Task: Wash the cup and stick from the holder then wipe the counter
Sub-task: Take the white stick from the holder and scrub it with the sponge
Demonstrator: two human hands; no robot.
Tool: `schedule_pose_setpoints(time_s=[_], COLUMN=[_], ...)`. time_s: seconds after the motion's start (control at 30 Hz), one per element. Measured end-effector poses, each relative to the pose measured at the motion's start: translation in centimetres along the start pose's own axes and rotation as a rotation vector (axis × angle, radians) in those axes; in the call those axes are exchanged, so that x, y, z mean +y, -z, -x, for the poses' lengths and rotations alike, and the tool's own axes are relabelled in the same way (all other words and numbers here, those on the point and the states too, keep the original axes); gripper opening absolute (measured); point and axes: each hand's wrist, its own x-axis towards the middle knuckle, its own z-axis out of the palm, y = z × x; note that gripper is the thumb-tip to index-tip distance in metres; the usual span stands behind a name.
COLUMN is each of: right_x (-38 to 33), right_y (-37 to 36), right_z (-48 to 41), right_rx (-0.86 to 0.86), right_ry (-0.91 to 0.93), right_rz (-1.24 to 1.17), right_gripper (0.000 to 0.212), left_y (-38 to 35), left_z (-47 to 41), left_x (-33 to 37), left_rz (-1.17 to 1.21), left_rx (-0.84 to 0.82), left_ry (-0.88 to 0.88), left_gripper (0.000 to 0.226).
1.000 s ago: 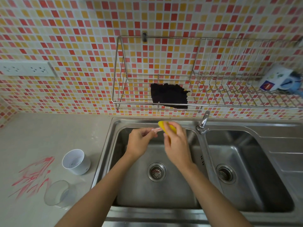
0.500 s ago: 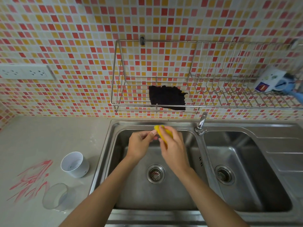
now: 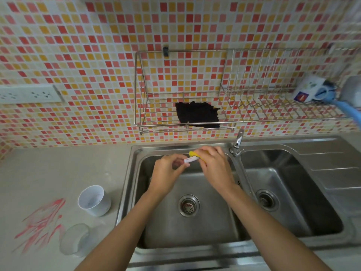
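Observation:
Over the left sink basin (image 3: 195,227) my left hand (image 3: 168,171) pinches one end of a short white stick (image 3: 190,159). My right hand (image 3: 214,167) grips a yellow sponge (image 3: 193,153) wrapped around the stick's other end. A white cup (image 3: 93,200) lies tilted on the grey counter (image 3: 58,173) left of the sink. A clear glass cup (image 3: 76,239) lies on its side nearer me. Red streaks (image 3: 41,225) mark the counter at the far left.
A wire rack (image 3: 185,126) on the tiled wall holds a dark cloth (image 3: 197,116) and, at its right end, a white container (image 3: 308,89) with a blue hose. The tap (image 3: 238,141) stands between the two basins. A socket strip (image 3: 29,93) is on the left wall.
My hands have drawn slightly apart, so more of the white stick shows between them. The view has shifted a little downward.

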Motion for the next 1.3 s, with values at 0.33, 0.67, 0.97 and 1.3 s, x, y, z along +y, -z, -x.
schedule_pose_setpoints(time_s=[0.33, 0.67, 0.97, 1.3], right_x=[-6.4, -9.9, -13.5, -14.8], right_y=[-1.1, -1.7, -2.9, -3.0], right_z=[1.5, 2.0, 2.9, 4.9], right_rx=[0.015, 0.087, 0.165, 0.123], right_ry=[-0.271, -0.444, -0.546, -0.549], right_rz=[-0.277, -0.258, -0.224, -0.089], right_gripper=[0.051, 0.050, 0.050, 0.050], left_y=[3.0, 5.5, 6.4, 6.2], left_z=[0.1, 0.8, 1.7, 3.2], left_x=[-1.2, -3.0, -4.7, -4.4], left_rz=[0.077, 0.292, 0.467, 0.556], left_rx=[0.083, 0.045, 0.004, 0.066], left_ry=[-0.025, 0.063, 0.209, 0.581], left_gripper=[0.008, 0.006, 0.007, 0.026])
